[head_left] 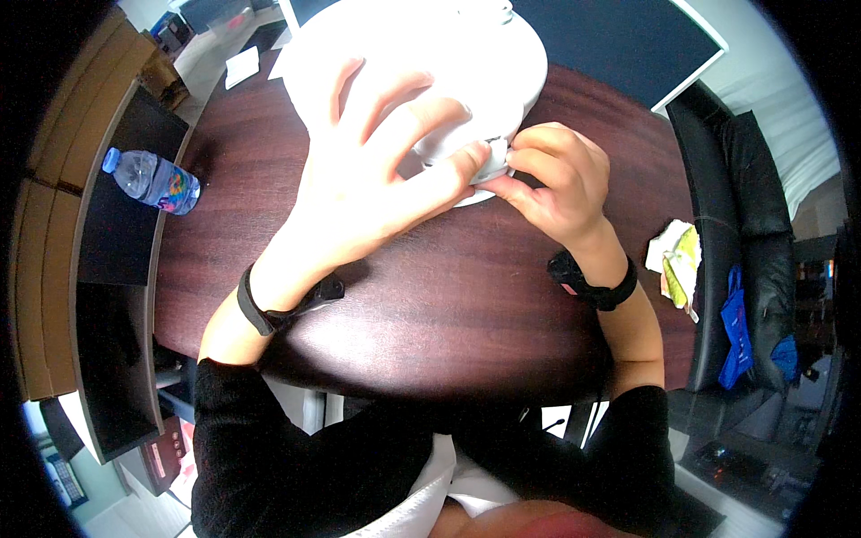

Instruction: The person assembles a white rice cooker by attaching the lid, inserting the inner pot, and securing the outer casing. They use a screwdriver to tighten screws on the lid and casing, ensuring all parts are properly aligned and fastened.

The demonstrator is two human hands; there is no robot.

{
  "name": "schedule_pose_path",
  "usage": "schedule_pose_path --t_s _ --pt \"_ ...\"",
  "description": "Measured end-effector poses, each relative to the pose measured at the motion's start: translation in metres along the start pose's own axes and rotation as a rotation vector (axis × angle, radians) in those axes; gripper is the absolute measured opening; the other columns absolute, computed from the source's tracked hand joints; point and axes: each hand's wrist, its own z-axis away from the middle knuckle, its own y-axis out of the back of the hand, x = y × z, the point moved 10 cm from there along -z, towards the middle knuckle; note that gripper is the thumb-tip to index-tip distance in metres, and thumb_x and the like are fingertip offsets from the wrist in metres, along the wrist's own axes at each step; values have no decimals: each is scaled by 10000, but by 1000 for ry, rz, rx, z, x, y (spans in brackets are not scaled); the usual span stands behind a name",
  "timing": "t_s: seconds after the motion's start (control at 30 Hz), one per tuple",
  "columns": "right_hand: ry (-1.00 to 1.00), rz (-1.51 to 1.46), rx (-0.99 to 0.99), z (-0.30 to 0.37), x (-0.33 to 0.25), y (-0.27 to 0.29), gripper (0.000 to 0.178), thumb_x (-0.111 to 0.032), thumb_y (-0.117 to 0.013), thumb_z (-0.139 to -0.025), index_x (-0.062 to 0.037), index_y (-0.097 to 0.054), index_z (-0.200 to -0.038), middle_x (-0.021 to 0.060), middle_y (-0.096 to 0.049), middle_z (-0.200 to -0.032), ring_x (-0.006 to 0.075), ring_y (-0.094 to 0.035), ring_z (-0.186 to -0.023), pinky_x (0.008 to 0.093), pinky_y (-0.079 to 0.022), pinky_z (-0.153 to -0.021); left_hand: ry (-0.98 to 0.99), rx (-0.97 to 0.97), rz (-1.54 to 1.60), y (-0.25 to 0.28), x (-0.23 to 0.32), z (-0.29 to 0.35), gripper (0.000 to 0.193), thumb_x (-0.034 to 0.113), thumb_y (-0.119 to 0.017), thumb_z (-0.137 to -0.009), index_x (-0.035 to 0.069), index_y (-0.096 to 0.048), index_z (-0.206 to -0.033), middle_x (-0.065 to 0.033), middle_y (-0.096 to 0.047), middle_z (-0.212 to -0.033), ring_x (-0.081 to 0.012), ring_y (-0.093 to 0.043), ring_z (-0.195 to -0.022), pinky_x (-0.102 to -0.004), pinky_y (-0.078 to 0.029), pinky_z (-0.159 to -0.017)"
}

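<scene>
Left hand [372,170]: spread wide, palm down, fingers fanned over the near edge of the white round appliance [466,54], thumb tip pressed against a small white piece [491,161] at its front.
Right hand [556,179]: curled into a loose fist, thumb and forefinger pinching that same small white piece from the right.
White round appliance: large, glossy, dome-like, standing at the far middle of the dark wooden table [404,287], overexposed, so possibly a cooker or a similar pot; kind not clear.
Small white piece: low on the appliance's near side, between both thumbs, mostly hidden.
Wrists: black band [260,309] on the left, black band [596,287] on the right, black sleeves below.
Water bottle [152,181]: clear plastic, blue cap, colourful label, lying on a dark shelf left of the table, well apart from the hands.
Black chair [744,179]: right of the table, with a blue bag [735,332] hung beside it.
</scene>
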Motion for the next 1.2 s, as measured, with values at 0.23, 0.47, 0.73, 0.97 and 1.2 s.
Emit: schedule_pose_path --t_s 0.23,0.47,0.73,0.97,1.2 --pt "43 29 -7 1 -4 0 427 -254 -931 -684 -104 -667 -985 42 -667 -952 201 -680 -756 315 -542 -604 0 1 1 0 0 0 404 325 -859 -699 268 -709 -1069 3 -624 -1218 -273 -566 -1242 -638 -311 -1146" --pt "-5 39 92 4 -3 1 417 -278 -884 -707 -150 -685 -1051 20 -654 -956 208 -676 -726 340 -549 -603 -6 -14 -7 0 0 0 339 292 -800 -742 284 -713 -1069 11 -629 -1215 -265 -572 -1230 -631 -321 -1144" --pt "64 108 108 9 -10 1 493 -271 -895 -718 -167 -674 -1146 35 -642 -964 217 -676 -743 331 -541 -586 8 -19 -12 2 1 -1 335 271 -780 -750 297 -710 -1076 17 -633 -1211 -256 -581 -1215 -618 -329 -1144" --pt "80 32 131 12 -7 -2 507 -262 -896 -717 -167 -678 -1164 36 -629 -972 217 -662 -741 329 -544 -590 -2 -16 -21 1 1 -1 328 264 -779 -754 288 -707 -1073 20 -635 -1201 -253 -584 -1211 -614 -330 -1144" --pt "92 43 111 10 -6 -4 465 -237 -880 -732 -168 -677 -1144 27 -604 -955 214 -653 -764 325 -547 -597 36 -35 2 0 -5 -2 496 318 -834 -729 254 -692 -1200 -27 -621 -1282 -261 -580 -1231 -585 -339 -1144"
